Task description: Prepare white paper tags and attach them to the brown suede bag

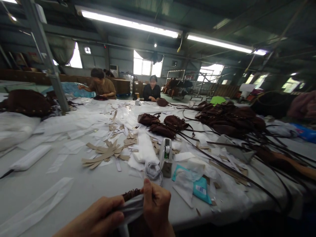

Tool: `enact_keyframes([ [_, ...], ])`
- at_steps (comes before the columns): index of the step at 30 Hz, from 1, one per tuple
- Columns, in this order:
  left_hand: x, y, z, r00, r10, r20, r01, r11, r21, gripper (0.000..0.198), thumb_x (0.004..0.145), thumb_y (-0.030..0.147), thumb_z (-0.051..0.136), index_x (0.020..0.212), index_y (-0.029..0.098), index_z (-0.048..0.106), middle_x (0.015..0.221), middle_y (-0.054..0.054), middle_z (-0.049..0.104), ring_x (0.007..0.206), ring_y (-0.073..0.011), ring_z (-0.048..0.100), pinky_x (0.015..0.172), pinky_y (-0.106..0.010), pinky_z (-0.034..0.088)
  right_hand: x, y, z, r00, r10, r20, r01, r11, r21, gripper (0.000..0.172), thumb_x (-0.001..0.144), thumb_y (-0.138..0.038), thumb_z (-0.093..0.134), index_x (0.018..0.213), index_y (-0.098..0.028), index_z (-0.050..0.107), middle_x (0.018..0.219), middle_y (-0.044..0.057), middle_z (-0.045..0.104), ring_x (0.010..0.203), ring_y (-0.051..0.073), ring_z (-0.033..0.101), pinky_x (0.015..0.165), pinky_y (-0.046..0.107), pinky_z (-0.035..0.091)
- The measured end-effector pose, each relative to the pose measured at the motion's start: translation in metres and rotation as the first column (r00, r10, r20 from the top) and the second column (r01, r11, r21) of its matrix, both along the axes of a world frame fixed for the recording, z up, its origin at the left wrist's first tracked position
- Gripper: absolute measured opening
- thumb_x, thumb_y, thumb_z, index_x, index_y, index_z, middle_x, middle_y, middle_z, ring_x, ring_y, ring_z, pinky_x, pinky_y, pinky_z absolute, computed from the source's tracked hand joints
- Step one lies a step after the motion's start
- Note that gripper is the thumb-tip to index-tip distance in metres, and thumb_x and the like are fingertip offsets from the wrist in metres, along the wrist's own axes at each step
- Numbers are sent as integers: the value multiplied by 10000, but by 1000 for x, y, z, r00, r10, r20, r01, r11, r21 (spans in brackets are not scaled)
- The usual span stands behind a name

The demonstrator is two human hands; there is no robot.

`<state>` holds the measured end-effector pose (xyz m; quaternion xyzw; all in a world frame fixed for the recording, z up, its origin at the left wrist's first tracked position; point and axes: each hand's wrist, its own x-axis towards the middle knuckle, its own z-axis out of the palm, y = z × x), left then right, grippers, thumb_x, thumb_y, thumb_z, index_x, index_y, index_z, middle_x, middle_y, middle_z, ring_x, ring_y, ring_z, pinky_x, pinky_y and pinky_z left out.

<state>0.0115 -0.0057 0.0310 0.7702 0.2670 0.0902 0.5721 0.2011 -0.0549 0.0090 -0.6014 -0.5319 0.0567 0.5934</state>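
Observation:
Both my hands work at the near edge of the grey table (81,187). My left hand (98,215) is closed around a brown fringed bag (132,194) wrapped in grey-white paper (132,209). My right hand (155,204) pinches the top of that paper against the bag's fringe, fingers curled tight. Only a small part of the bag shows between the hands. Just beyond them stand a tape dispenser (166,157) and a roll of white wrap (153,171).
Cardboard strips (103,154) and white paper scraps litter the table's middle. Brown bags (161,126) with long straps pile at centre and right (229,118). A teal packet (198,187) lies near the edge. Two people (101,86) (152,89) sit at the far end. A metal post (46,56) rises at left.

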Motion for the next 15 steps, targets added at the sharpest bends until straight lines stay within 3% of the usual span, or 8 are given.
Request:
enact_keyframes([
  [2,-4,-1,-5,999,34,33,-32,998,-57,322,924,488,467,857,189,565,726,38,490,640,-116,415,579,-178,362,-3,5,8,954,-41,-296,35,999,-27,473,892,-395,545,469,-184,554,415,-30,469,396,89,424,458,247,290],
  [4,-6,-3,-11,993,109,51,-105,992,-75,318,911,492,493,931,187,583,708,44,485,627,-115,422,565,-180,350,-9,14,14,780,-60,-623,12,997,-81,472,813,-467,628,443,-185,545,389,-43,439,383,82,380,435,242,288],
  [5,-5,-3,-14,986,158,55,-153,985,-75,340,901,498,506,1017,189,586,689,49,482,613,-117,428,556,-183,346,-12,19,16,647,-57,-760,-25,995,-96,456,774,-476,662,443,-188,537,382,-51,431,371,79,368,418,236,284],
  [7,-4,-4,-19,969,242,47,-240,969,-57,466,892,500,517,1246,196,517,654,59,495,579,-124,451,547,-191,355,-17,29,18,302,-41,-952,-141,986,-87,394,718,-433,708,468,-197,515,374,-68,429,347,74,375,389,220,293],
  [9,-1,-4,-23,955,293,54,-294,956,6,536,895,483,518,1346,200,458,667,44,552,598,-145,500,587,-207,395,-21,37,17,-12,-59,-998,-254,966,-54,320,698,-349,712,510,-206,497,385,-77,455,347,75,418,389,204,338],
  [10,-1,-4,-24,953,297,61,-299,953,38,492,900,478,510,1306,199,508,691,27,582,628,-157,521,616,-216,409,-22,40,16,-112,-77,-991,-294,955,-41,297,695,-317,704,525,-211,485,386,-82,457,346,73,427,388,197,352],
  [12,0,-2,-25,962,261,76,-265,964,40,383,912,487,485,1087,183,639,734,0,603,669,-162,518,642,-220,411,-22,44,15,-189,-102,-977,-350,936,-30,275,698,-290,687,544,-217,470,381,-89,451,338,71,426,372,187,349],
  [15,0,-2,-24,980,166,109,-151,979,-135,422,908,531,474,837,150,640,673,15,521,607,-124,433,566,-196,361,-22,44,16,-189,-89,-978,-399,917,-6,276,702,-296,663,539,-222,452,353,-100,405,311,68,386,345,182,320],
])
